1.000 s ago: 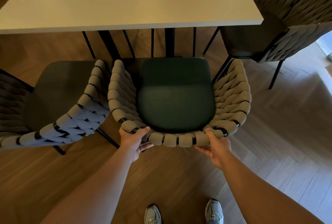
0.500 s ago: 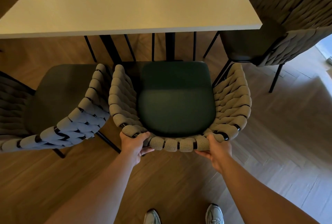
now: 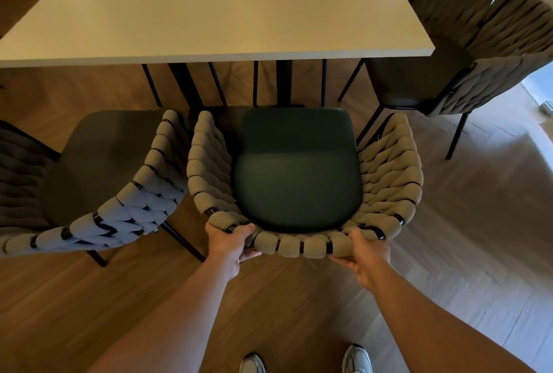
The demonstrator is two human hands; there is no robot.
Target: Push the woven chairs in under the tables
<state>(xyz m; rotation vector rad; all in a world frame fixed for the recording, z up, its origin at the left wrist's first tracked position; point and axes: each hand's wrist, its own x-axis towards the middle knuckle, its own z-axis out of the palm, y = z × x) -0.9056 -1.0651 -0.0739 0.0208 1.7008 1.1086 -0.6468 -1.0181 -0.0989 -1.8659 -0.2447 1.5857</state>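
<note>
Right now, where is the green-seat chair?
The green-seat chair stands mid-view, in front of the white table, the left chair beside it; left hand and right hand grip its back rim.

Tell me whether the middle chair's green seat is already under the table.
No: the whole green seat lies in plain view short of the table edge, with floor showing between them.

The wooden floor [image 3: 59,312] carries a white table [image 3: 209,13] at the far side. Near it stand a middle chair [image 3: 299,178], a left chair [image 3: 104,163] and a far-right chair [image 3: 493,43]. Two shoes [image 3: 253,363] stand at the near edge.
</note>
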